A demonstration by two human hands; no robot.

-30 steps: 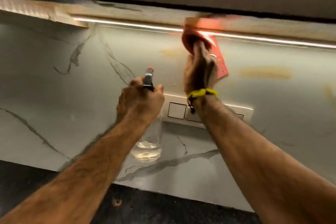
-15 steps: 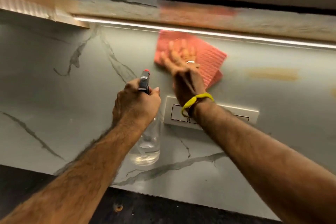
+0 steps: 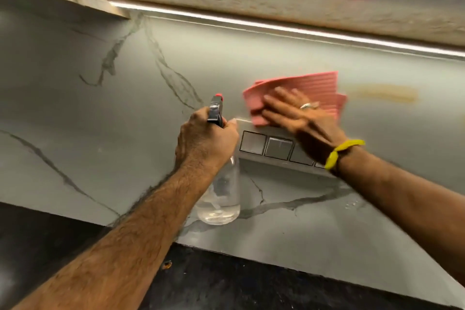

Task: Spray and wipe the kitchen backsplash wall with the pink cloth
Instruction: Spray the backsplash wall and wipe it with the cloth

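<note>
My right hand (image 3: 299,118) lies flat with straight fingers on the pink cloth (image 3: 319,85), pressing it against the grey marble backsplash (image 3: 100,133) just above the switch plate. My left hand (image 3: 203,143) grips the neck of a clear spray bottle (image 3: 219,199) with a black and red nozzle, held upright in front of the wall to the left of the cloth. A brownish smear (image 3: 380,93) marks the wall right of the cloth.
A white switch plate (image 3: 266,146) with several square switches sits on the wall under my right hand. An LED strip (image 3: 276,25) runs under the upper cabinet. The dark stone countertop (image 3: 226,282) lies below the backsplash.
My right hand has swept the cloth down and to the right, from under the light strip to just above the switches, going from bunched to flat. The left hand with the bottle has barely moved.
</note>
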